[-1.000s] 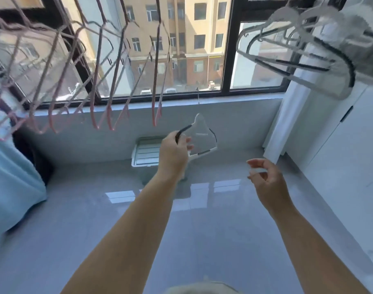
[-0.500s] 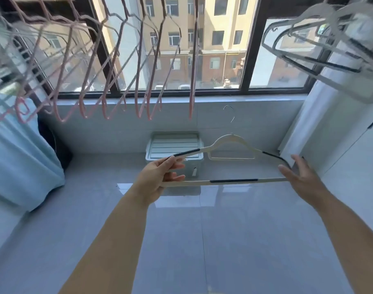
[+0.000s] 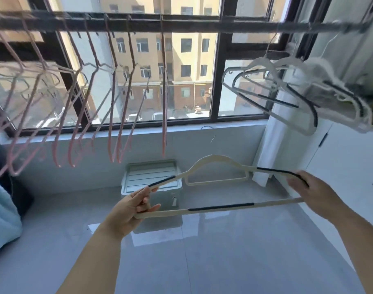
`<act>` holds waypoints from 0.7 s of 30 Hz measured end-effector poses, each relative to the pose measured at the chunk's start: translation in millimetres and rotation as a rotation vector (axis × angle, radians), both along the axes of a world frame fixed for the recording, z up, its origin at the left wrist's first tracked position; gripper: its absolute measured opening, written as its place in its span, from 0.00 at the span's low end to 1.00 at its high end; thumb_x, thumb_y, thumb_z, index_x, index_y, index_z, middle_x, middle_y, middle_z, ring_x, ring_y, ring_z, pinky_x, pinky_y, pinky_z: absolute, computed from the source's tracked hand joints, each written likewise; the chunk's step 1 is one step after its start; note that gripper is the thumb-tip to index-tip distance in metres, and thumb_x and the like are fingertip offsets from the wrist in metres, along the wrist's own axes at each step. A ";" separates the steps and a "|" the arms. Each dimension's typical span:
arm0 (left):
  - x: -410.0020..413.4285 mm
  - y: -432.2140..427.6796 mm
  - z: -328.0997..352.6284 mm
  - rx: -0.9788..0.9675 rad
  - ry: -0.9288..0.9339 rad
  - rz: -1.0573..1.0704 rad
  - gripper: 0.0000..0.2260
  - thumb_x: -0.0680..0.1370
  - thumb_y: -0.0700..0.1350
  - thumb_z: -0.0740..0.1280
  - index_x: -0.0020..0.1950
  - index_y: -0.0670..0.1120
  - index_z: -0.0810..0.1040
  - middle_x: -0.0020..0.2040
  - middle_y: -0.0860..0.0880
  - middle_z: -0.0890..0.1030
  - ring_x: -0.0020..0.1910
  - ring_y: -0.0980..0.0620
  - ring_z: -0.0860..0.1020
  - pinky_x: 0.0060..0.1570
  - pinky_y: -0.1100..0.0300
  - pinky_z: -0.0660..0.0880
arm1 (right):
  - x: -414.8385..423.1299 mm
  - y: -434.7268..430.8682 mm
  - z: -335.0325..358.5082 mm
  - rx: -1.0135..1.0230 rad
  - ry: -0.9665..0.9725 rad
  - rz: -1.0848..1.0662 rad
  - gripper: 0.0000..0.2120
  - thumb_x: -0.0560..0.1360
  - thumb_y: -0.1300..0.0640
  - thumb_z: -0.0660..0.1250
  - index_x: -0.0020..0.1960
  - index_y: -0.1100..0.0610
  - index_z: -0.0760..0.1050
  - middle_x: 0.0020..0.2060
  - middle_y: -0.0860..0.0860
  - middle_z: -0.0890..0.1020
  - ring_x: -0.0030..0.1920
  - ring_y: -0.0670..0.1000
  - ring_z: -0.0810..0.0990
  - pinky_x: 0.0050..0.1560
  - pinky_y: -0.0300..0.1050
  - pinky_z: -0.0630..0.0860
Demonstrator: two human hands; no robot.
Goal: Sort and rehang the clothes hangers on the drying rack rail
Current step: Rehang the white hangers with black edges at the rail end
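- Cream hanger (image 3: 221, 208), black grip strips: held broadside at mid-height between both hands, hook up, well below rail (image 3: 181, 23), in front of lidded storage box (image 3: 151, 177) on floor.
- Left hand (image 3: 128, 211): forearm stretched forward, palm inward, fingers and thumb clamped on hanger's left corner.
- Right hand (image 3: 317, 196): forearm reaching in from right, back of hand toward camera, fingers curled round right corner.
- Pink hangers (image 3: 164, 124): row hooked on rail, left.
- White hangers (image 3: 308, 129): cluster hanging at right end.
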State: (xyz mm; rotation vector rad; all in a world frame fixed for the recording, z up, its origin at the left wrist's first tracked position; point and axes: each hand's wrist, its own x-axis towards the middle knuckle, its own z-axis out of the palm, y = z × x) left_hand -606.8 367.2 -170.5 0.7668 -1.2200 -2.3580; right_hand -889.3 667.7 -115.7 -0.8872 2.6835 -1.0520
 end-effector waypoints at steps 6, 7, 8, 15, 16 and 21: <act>-41.4 -6.6 -9.7 -0.310 -0.324 0.213 0.15 0.74 0.48 0.66 0.54 0.39 0.78 0.35 0.49 0.76 0.35 0.53 0.74 0.44 0.57 0.69 | 27.6 16.8 33.4 -0.440 -0.306 -0.036 0.17 0.75 0.50 0.60 0.41 0.64 0.77 0.34 0.61 0.83 0.32 0.48 0.83 0.35 0.32 0.78; -52.0 -4.8 -9.5 -0.362 -0.387 0.252 0.19 0.74 0.50 0.67 0.59 0.39 0.75 0.46 0.44 0.79 0.47 0.48 0.76 0.48 0.55 0.68 | 32.4 16.2 39.3 -0.483 -0.273 -0.046 0.16 0.76 0.53 0.59 0.41 0.64 0.77 0.31 0.60 0.83 0.30 0.47 0.82 0.34 0.32 0.78; -62.6 -1.3 -7.3 -0.403 -0.451 0.262 0.24 0.74 0.51 0.67 0.64 0.39 0.71 0.58 0.40 0.76 0.57 0.44 0.73 0.55 0.52 0.68 | 39.0 14.0 45.7 -0.514 -0.229 -0.047 0.15 0.77 0.55 0.58 0.40 0.64 0.77 0.28 0.58 0.82 0.28 0.47 0.81 0.34 0.32 0.77; -111.0 67.4 34.8 -0.841 -0.328 0.019 0.27 0.73 0.53 0.67 0.69 0.44 0.66 0.68 0.45 0.71 0.66 0.47 0.69 0.63 0.57 0.66 | 79.4 -20.6 55.5 -0.586 0.081 -0.052 0.12 0.79 0.58 0.55 0.40 0.59 0.71 0.21 0.50 0.71 0.25 0.48 0.74 0.35 0.31 0.77; -114.4 78.9 45.4 -0.881 -0.240 -0.027 0.24 0.74 0.52 0.67 0.67 0.45 0.69 0.65 0.47 0.74 0.64 0.50 0.72 0.60 0.61 0.68 | 85.9 -25.1 55.3 -0.606 0.125 -0.081 0.11 0.79 0.58 0.55 0.41 0.59 0.71 0.22 0.49 0.72 0.28 0.48 0.77 0.33 0.29 0.75; -129.4 113.8 120.5 -0.948 0.031 -0.102 0.19 0.77 0.47 0.63 0.65 0.41 0.71 0.61 0.45 0.78 0.57 0.52 0.77 0.56 0.67 0.73 | 113.4 -52.1 55.5 -0.742 0.193 -0.137 0.10 0.79 0.55 0.54 0.41 0.51 0.71 0.27 0.51 0.73 0.35 0.48 0.77 0.34 0.35 0.72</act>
